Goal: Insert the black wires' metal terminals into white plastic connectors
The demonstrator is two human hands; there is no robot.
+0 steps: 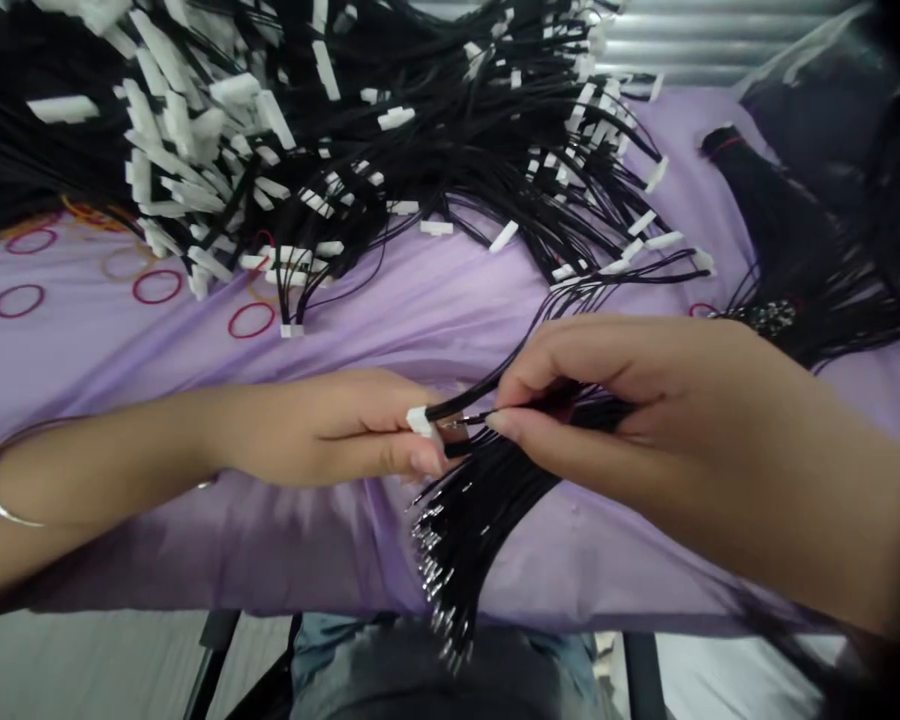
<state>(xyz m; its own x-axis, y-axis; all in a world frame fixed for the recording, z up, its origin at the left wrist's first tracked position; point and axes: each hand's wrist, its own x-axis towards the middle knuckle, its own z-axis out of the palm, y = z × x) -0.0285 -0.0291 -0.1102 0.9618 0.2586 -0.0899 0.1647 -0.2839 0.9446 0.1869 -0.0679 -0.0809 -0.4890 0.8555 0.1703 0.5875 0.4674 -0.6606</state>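
Note:
My left hand (337,428) is closed in a pinch on a small white connector (420,421) with black wire coming out of it. My right hand (630,400) is closed round a bundle of thin black wires (465,520) and pinches one wire end right beside the connector. The bundle's metal-tipped ends fan out downward over the front edge of the table. The two hands almost touch above the purple cloth (420,300).
A big heap of black wires with white connectors (330,130) covers the back of the table. Red and orange rubber bands (157,287) lie on the cloth at left. Another dark wire bundle (787,250) and a plastic bag (817,110) sit at right.

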